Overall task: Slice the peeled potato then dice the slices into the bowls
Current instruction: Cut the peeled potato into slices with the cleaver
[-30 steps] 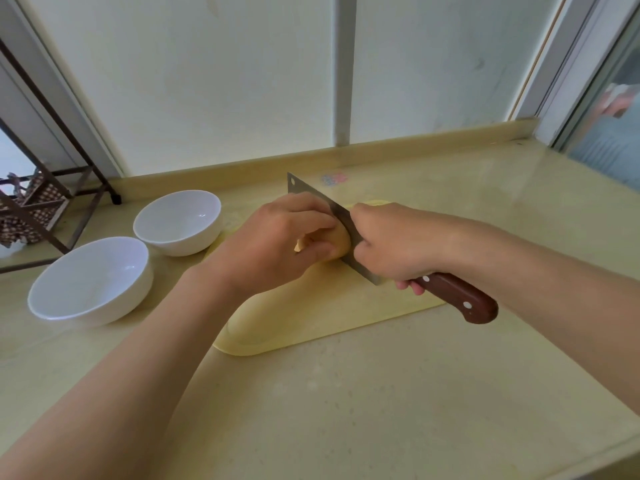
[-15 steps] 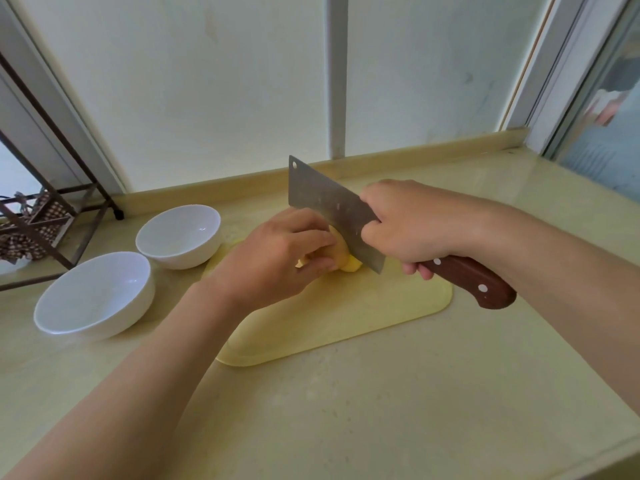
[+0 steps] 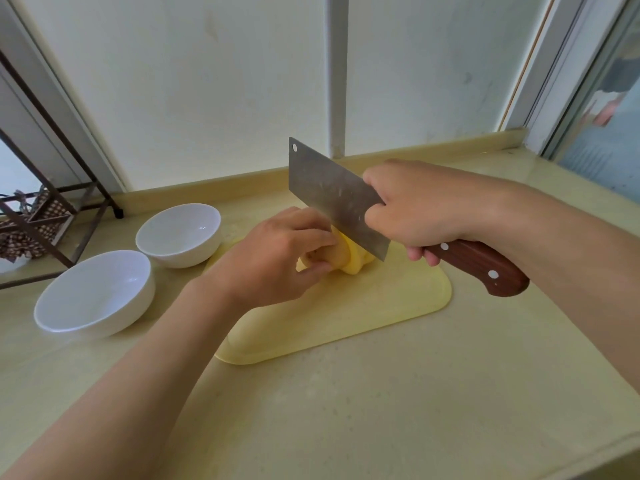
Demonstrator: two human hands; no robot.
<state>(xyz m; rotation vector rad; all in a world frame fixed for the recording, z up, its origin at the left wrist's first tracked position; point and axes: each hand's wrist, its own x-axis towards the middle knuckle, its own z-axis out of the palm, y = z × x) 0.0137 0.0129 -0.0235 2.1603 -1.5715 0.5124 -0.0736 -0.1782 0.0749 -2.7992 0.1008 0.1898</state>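
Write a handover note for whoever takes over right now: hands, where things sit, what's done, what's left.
Left hand grips the potato on the yellow cutting board.
Right hand holds the cleaver by its wooden handle, with the blade tilted over the potato's right end; contact unclear.
The near bowl and far bowl, both white and empty, sit left of the board.
Done: a slice or two seem cut, leaning at the potato's right end.
Left: finish slicing, dice the slices, fill the bowls.
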